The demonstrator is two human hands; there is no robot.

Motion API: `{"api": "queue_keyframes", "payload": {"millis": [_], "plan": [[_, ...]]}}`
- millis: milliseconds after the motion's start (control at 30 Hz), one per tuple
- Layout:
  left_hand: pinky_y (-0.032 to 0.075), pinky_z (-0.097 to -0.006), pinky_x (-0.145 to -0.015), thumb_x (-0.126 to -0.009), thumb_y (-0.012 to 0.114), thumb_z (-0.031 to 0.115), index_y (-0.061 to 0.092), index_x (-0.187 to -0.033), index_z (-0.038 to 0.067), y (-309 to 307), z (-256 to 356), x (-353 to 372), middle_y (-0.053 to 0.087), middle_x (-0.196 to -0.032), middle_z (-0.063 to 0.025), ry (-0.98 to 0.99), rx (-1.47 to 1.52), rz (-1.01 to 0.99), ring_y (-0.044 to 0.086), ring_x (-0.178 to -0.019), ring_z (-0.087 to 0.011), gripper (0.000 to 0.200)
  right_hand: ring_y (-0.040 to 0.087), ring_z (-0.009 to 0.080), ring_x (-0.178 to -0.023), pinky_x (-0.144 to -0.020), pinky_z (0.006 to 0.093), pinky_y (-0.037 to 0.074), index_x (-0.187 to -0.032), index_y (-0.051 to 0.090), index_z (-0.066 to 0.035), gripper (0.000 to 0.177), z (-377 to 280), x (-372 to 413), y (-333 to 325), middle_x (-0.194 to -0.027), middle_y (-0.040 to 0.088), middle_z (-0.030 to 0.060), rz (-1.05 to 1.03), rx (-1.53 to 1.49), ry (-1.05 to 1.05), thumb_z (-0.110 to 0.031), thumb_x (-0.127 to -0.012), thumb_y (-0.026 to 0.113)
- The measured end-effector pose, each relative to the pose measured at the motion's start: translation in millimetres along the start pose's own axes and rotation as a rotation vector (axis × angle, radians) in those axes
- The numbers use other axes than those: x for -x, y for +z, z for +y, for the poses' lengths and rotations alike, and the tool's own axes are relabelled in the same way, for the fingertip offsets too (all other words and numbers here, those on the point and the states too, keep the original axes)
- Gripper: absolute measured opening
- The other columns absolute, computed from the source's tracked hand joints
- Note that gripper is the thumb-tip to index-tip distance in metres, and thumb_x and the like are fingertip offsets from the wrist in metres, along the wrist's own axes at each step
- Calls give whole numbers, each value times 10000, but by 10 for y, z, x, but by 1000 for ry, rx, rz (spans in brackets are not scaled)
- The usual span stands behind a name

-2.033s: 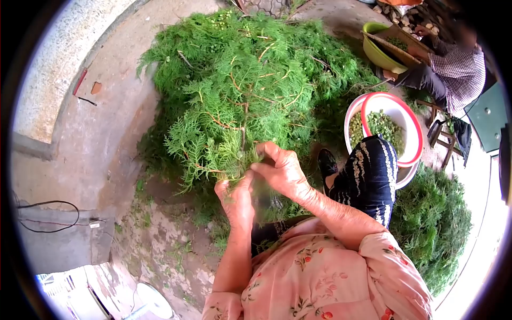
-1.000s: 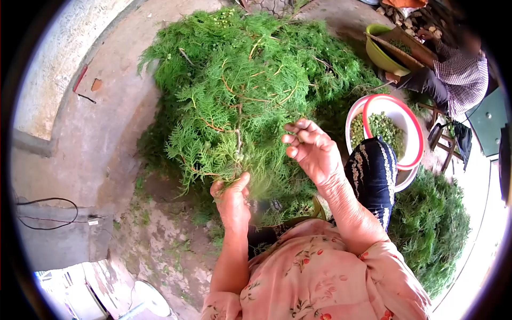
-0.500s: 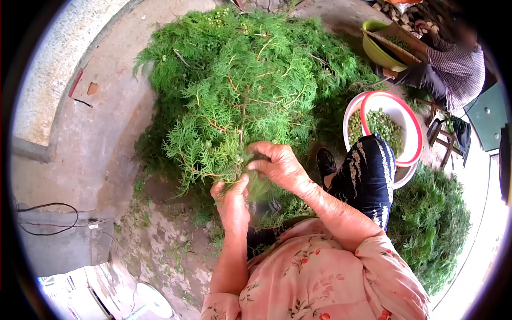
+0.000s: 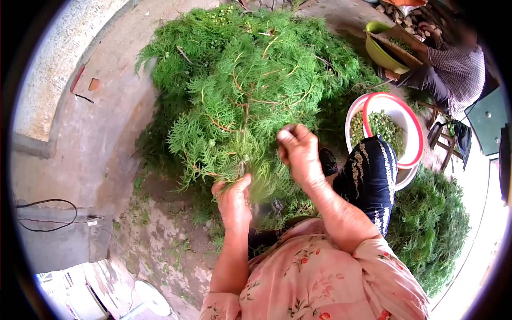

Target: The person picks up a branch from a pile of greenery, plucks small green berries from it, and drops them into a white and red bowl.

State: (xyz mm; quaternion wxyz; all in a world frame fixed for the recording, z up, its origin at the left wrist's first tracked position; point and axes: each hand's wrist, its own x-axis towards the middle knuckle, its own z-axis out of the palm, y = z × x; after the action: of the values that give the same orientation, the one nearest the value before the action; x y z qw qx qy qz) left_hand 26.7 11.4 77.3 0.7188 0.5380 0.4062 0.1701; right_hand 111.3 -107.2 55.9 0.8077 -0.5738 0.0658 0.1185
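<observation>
My left hand (image 4: 234,202) is closed around the stem end of a green conifer branch (image 4: 244,122) whose twigs fan out over the big heap of greenery (image 4: 186,58). To the right of that stem, my right hand (image 4: 301,152) is raised off the branch with its fingers curled together. Whatever those fingers hold, if anything, is hidden. Beside my right knee, a red-rimmed white basin (image 4: 413,130) contains small green cones (image 4: 385,128).
A second green heap (image 4: 432,229) lies at the lower right. At the upper right, a co-worker (image 4: 456,69) sits by a yellow-green tub (image 4: 381,53) and a woven tray (image 4: 397,45). A small stool (image 4: 445,141) stands near the basin. A black cable (image 4: 48,229) lies at the left.
My right hand has moved off the stem, up and to the right, with its fingers now curled. My left hand stays at the stem end.
</observation>
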Motion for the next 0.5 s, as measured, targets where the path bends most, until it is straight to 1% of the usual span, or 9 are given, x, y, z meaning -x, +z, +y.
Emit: {"api": "queue_keyframes", "payload": {"millis": [100,133,233,267,300,367,400,433,500], "plan": [[364,-249,-492,-678,682,-64,302,-958,59,15,-4,33,573,-756,-79,1,21,20,478,-543,-123,488,466,80,-466,-400,207,355,-847,558,-55,31,-159,20,40,-628,538,10,3,-404,87,-75,-840,582],[399,-241,-531,-690,721,24,305,-1016,108,9,-34,39,524,-754,-41,-19,-7,0,478,-605,-104,535,465,82,-466,-398,205,349,-848,559,-56,40,-207,42,51,-628,539,11,-31,-494,128,-80,-837,589],[404,-240,-537,-688,725,28,314,-1018,95,-6,-121,6,527,-766,-45,4,-35,19,485,-617,-104,532,451,94,-457,-393,192,337,-830,554,-50,68,-205,109,22,-681,552,29,-192,-670,252,-100,-836,600],[406,-240,-543,-689,724,32,313,-1015,91,-11,-131,5,530,-773,-49,6,-37,18,486,-621,-103,528,448,86,-458,-402,184,340,-836,584,-51,79,-146,121,-12,-669,548,23,-325,-553,204,-119,-822,621],[394,-240,-526,-692,706,-3,305,-1003,87,4,-117,17,538,-759,-55,11,-43,27,480,-596,-107,516,445,69,-462,-412,177,347,-888,624,-59,87,-161,162,33,-634,527,12,-324,-402,177,-107,-815,630],[370,-241,-492,-697,671,-71,288,-980,79,40,-85,41,553,-732,-67,18,-51,43,468,-547,-114,499,456,56,-477,-424,185,369,-962,632,-38,175,-52,202,143,-705,551,16,-238,2,-27,-96,-798,646],[369,-238,-487,-699,671,-70,289,-979,81,36,-101,29,551,-732,-65,23,-28,24,468,-548,-111,498,473,55,-497,-453,191,402,-994,614,-8,227,42,189,165,-818,575,29,-224,166,-244,-81,-783,655],[369,-235,-483,-700,670,-69,289,-978,83,22,-134,1,549,-732,-63,29,-5,6,467,-549,-108,496,527,97,-586,-544,223,459,-1008,596,1,293,90,178,165,-898,576,57,-208,369,-340,-84,-743,690],[369,-229,-476,-703,670,-67,294,-976,84,1,-186,-33,547,-734,-60,48,35,-9,466,-550,-103,489,561,140,-697,-629,263,480,-1008,584,-15,343,216,131,240,-870,573,85,-125,512,-644,-79,-700,721]]}}
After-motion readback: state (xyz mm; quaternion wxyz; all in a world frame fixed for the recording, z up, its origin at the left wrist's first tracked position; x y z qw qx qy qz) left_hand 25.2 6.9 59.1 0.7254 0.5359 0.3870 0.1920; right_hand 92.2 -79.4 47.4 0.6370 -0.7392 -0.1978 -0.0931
